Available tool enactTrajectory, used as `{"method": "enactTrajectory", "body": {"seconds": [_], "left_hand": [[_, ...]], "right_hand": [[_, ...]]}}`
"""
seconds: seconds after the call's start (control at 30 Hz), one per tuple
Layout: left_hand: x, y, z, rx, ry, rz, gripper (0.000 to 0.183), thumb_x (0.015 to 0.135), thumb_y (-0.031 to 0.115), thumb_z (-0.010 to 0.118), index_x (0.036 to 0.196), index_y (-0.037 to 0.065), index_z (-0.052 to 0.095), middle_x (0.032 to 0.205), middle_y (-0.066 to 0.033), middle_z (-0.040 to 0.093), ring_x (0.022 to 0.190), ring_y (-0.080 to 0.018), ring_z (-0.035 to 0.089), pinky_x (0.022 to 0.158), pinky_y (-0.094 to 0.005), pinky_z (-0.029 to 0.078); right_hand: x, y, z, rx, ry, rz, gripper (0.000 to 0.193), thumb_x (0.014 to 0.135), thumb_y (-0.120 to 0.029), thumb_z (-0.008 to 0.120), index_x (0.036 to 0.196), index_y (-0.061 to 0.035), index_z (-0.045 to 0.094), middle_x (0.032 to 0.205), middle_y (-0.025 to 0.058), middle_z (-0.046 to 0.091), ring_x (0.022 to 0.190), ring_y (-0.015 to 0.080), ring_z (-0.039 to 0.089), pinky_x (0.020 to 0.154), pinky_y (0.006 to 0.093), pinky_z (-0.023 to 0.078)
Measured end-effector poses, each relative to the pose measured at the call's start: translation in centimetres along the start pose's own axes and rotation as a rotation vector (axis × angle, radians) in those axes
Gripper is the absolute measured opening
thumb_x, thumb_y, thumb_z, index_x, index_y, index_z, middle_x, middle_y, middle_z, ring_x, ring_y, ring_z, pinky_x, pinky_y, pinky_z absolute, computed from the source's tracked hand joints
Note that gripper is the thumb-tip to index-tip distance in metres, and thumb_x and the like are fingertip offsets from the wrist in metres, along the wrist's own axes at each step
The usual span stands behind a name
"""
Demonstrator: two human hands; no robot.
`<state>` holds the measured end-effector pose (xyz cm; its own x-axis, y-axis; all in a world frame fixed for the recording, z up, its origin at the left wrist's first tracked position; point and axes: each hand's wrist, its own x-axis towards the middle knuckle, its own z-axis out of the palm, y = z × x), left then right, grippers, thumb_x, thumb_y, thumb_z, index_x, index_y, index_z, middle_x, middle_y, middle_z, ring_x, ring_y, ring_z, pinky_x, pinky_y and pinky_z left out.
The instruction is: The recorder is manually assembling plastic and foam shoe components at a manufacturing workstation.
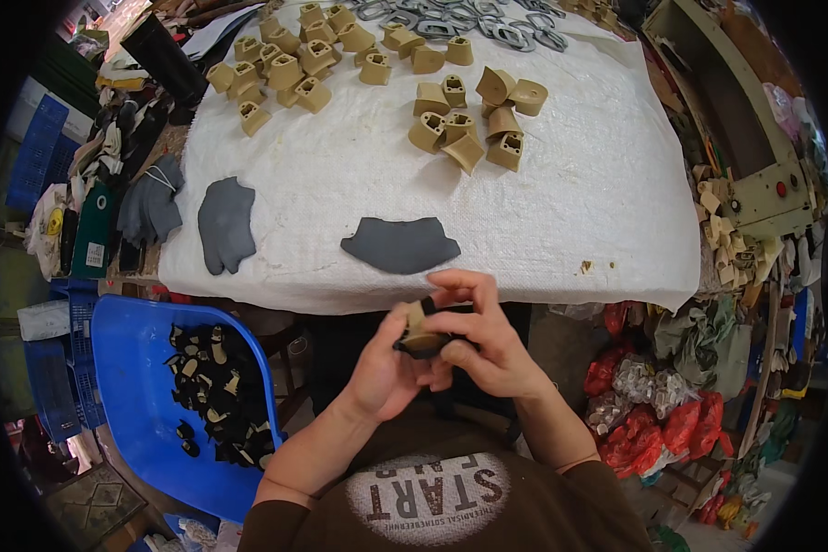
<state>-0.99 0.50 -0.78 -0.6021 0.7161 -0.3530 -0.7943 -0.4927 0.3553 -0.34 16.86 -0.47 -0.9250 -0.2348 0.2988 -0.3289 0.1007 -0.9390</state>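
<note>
Close to my body, just off the table's near edge, both hands are closed around a tan shoe heel with dark covering material along part of it. My left hand grips the heel from the left side. From the right, the fingers of my right hand press on it, hiding much of its shape. On the table ahead of my hands lies a dark grey cut piece of covering material. Farther left rests a dark grey stack of similar pieces. Bare tan heels stand and lie in a loose cluster beyond.
White woven sheeting covers the table. More tan heels and grey oval rings lie at the far side. A blue tub at lower left holds many dark-covered heels. A metal machine frame and red bags are at right.
</note>
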Motion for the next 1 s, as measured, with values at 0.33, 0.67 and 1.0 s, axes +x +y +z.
{"method": "enactTrajectory", "body": {"seconds": [0.33,0.67,1.0], "left_hand": [[-0.3,0.4,-0.5,0.169,-0.165,0.083,0.042,0.09,0.045,0.049,0.11,0.008,0.048,0.082,0.001,0.046,0.064,-0.008,0.04,0.056,-0.0228,0.035],[-0.4,0.7,-1.2,0.609,-0.111,0.381,0.061,0.093,0.038,0.043,0.135,-0.004,0.029,0.131,-0.0119,0.04,0.12,-0.018,0.04,0.102,-0.0298,0.029],[0.1,-1.0,0.7,0.34,0.105,0.409,0.035,0.084,0.021,0.047,0.113,0.004,0.041,0.106,-0.0084,0.049,0.094,-0.0153,0.054,0.08,-0.0285,0.048]], "right_hand": [[-0.4,-1.1,0.3,0.606,-0.014,0.054,0.035,0.068,0.006,0.061,0.103,-0.0015,0.059,0.113,0.0068,0.037,0.106,0.0202,0.04,0.093,0.0312,0.036],[0.6,-1.2,-0.8,0.119,-0.151,0.061,0.051,0.072,-0.018,0.073,0.115,-0.001,0.055,0.126,0.0142,0.039,0.117,0.0264,0.039,0.101,0.0381,0.03],[-0.6,-0.4,1.6,0.338,-0.074,0.162,0.04,0.083,-0.008,0.056,0.123,-0.0069,0.052,0.132,0.0131,0.036,0.114,0.0242,0.039,0.093,0.0334,0.035]]}}
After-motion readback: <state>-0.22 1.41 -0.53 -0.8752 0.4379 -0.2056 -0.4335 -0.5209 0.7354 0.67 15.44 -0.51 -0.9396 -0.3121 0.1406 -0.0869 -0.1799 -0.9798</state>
